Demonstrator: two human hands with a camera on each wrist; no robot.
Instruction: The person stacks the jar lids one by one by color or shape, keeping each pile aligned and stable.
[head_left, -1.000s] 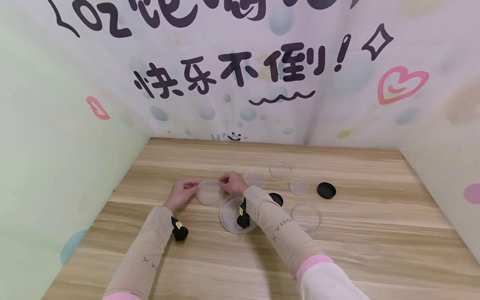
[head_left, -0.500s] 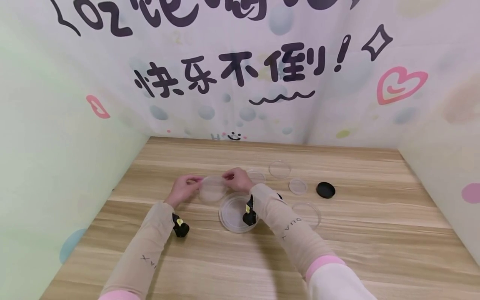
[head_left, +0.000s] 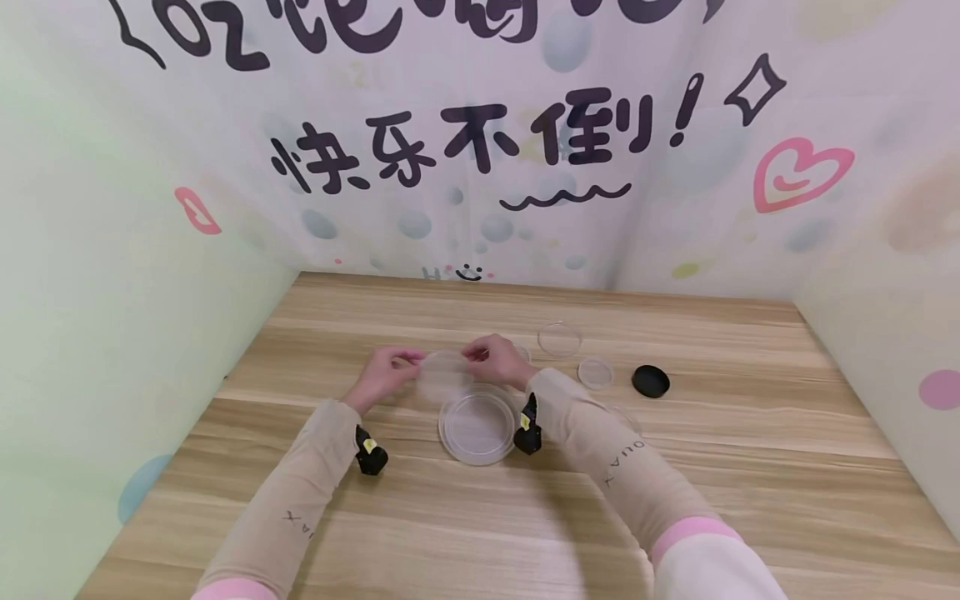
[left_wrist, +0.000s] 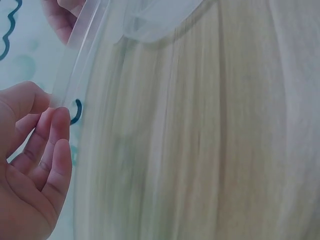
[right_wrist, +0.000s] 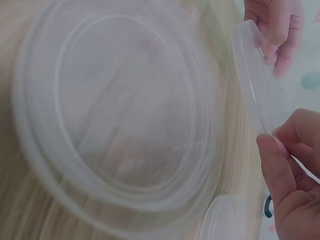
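Note:
A clear, shallow round plastic lid (head_left: 444,379) is held up between my two hands, its far edge blurred. My left hand (head_left: 384,375) pinches its left rim between thumb and fingers. The right hand (head_left: 498,360) pinches the opposite rim in the same way. In the right wrist view the lid (right_wrist: 254,80) is tilted nearly on edge. Just below it on the table lies a larger clear round plastic piece (head_left: 478,427) with a smaller ring showing inside; the right wrist view shows these nested circles (right_wrist: 125,105) close up. Held lid and nested pieces are apart.
Behind and right of the right hand lie clear round lids (head_left: 595,373), another clear one (head_left: 559,340) and a black lid (head_left: 651,381). The right forearm partly covers more clear pieces. Cloth walls enclose the wooden table (head_left: 420,525) at the back and sides.
Both hands have shifted right with the clear lid, toward the nested pieces, which stay in place. The right forearm has swung right, uncovering those pieces and hiding the nearer black lid.

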